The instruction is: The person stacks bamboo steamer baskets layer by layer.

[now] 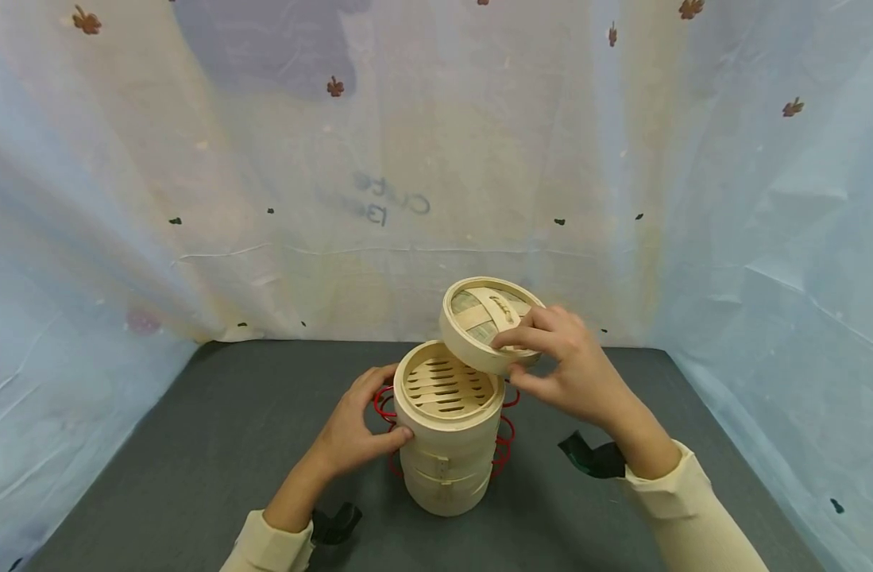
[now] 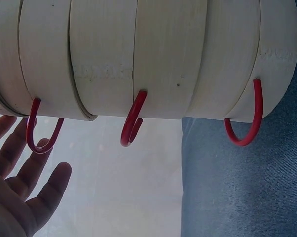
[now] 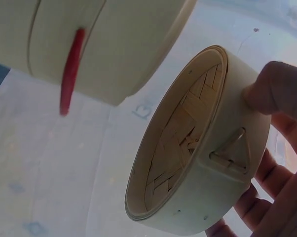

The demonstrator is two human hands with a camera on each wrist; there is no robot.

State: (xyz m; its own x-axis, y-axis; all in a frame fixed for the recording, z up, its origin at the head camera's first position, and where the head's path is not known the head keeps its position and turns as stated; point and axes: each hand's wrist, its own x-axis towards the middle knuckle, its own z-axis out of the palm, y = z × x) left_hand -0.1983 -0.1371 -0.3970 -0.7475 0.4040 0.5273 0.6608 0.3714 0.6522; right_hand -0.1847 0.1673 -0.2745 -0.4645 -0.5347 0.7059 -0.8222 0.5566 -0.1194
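Note:
A round bamboo steamer (image 1: 446, 457) stands as a tall stack, its slatted top tier (image 1: 443, 387) uncovered. Red loops (image 2: 133, 118) stick out from its sides. My left hand (image 1: 357, 425) rests against the upper left side, thumb at the front; in the left wrist view its fingers (image 2: 50, 192) are spread and fairly straight beside the tiers. With thumb and fingers, my right hand (image 1: 565, 361) grips the steamer lid (image 1: 472, 345) by its edge. Tilted, the lid is held above the right back of the stack. Its woven underside shows in the right wrist view.
The stack stands on a dark grey table (image 1: 264, 413). Behind and at both sides hangs pale plastic sheeting (image 1: 436, 159) with small leaf marks. Dark straps (image 1: 593, 457) sit at both wrists.

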